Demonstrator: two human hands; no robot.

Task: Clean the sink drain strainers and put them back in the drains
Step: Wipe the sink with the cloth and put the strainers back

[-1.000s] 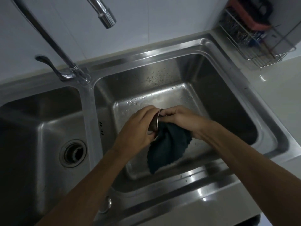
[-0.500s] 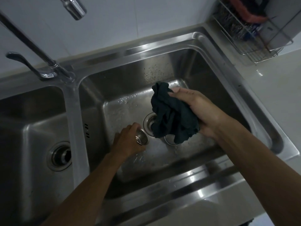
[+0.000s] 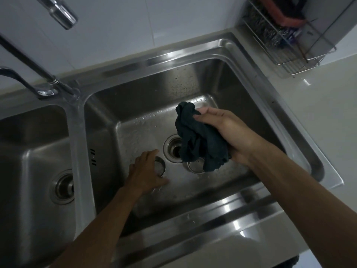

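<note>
**Strainers on the basin floor, cloth lifted**

I see my left hand (image 3: 147, 172) low in the right basin (image 3: 218, 78), fingers curled over one strainer (image 3: 160, 165) resting on the floor just left of the open drain (image 3: 173, 148). My right hand (image 3: 225, 130) is closed around a bunched dark cloth (image 3: 197, 140), held above the drain. A second strainer (image 3: 195, 167) lies partly hidden under the cloth. The left basin's drain (image 3: 62, 187) sits well apart.

Head camera, close above, angled down into double sink (image 3: 251, 60)
</note>
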